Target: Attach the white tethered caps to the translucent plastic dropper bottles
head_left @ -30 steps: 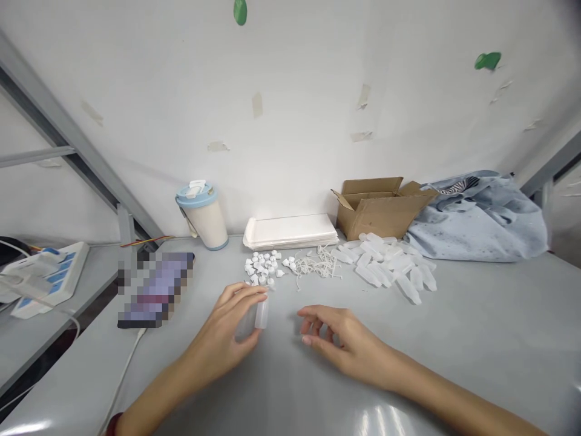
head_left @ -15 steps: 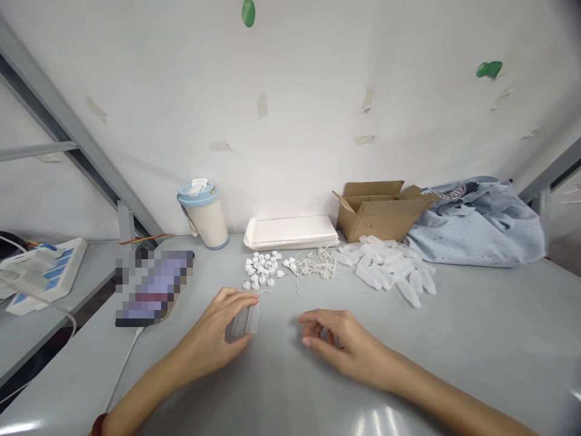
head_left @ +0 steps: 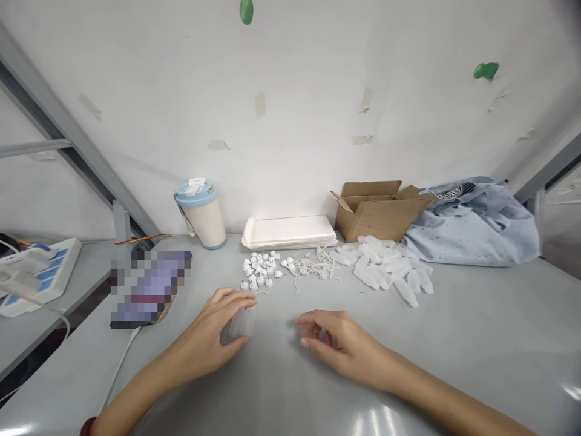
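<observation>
My left hand curves around a few frosted plastic pieces lying side by side on the grey table. Its fingertips are at their far end and the thumb at their near end, and the palm side hides part of them. To the right, my right hand rests with loosely bent fingers, a gap between thumb and forefinger and nothing visible in it. Beyond the hands lie small white caps, a tangle of thin white cords and a heap of similar frosted plastic pieces.
Along the wall stand a cup with a blue lid, a stack of white flat packets, an open cardboard box and a light blue cloth bundle. A cabled phone and a power strip are at the left.
The frosted pieces at my left hand now sit closer together and more in line. My right hand has hardly moved. The whole view has shifted slightly.
</observation>
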{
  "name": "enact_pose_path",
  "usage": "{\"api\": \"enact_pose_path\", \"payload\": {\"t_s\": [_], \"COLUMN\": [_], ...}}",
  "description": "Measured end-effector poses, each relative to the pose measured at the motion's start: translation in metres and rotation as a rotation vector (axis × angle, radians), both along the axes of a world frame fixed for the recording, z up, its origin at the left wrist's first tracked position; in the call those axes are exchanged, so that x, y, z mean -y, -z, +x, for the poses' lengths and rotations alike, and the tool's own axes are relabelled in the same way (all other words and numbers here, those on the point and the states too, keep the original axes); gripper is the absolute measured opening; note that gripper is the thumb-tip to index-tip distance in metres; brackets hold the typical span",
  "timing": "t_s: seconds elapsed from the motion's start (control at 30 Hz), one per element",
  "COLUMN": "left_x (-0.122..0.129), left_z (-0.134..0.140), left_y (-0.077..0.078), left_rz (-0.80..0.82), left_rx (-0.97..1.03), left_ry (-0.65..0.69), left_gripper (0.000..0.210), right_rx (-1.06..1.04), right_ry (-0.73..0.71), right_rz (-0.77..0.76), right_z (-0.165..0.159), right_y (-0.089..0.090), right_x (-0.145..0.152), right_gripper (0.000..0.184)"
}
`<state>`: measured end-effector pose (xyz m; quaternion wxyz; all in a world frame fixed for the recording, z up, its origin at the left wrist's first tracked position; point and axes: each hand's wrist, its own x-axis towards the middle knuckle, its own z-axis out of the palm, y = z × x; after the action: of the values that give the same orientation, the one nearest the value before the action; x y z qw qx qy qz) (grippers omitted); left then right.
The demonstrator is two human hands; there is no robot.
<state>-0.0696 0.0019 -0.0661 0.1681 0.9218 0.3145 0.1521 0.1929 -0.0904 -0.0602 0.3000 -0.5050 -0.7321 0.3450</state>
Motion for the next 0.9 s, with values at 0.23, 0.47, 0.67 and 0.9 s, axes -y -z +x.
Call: {"api": "enact_pose_path", "payload": {"t_s": [0.23, 0.47, 0.67, 0.9], "left_x": [-0.001, -0.001, -0.013, -0.036], "left_z": [-0.003, 0.007, 0.055, 0.107], "left_y": [0.002, -0.013, -0.025, -0.015], "left_rz": [-0.056, -0.03, 0.125, 0.305], "left_rx": [-0.058, -0.032, 0.014, -0.193], "left_ry": [-0.024, -0.023, 0.031, 0.135], "left_gripper": [0.049, 0.041, 0.025, 0.021], "right_rx": [0.002, -0.013, 0.053, 0.36], "right_ry": [-0.002, 0.013, 0.095, 0.301], "right_rz": [-0.039, 0.001, 0.098, 0.395], "right_z": [0.0, 0.003, 0.019, 0.055], "right_y": [-0.002, 0.001, -0.003, 0.009], "right_x": [0.0, -0.002, -0.012, -0.034], "right_gripper": [0.032, 0.03, 0.021, 0.018]}}
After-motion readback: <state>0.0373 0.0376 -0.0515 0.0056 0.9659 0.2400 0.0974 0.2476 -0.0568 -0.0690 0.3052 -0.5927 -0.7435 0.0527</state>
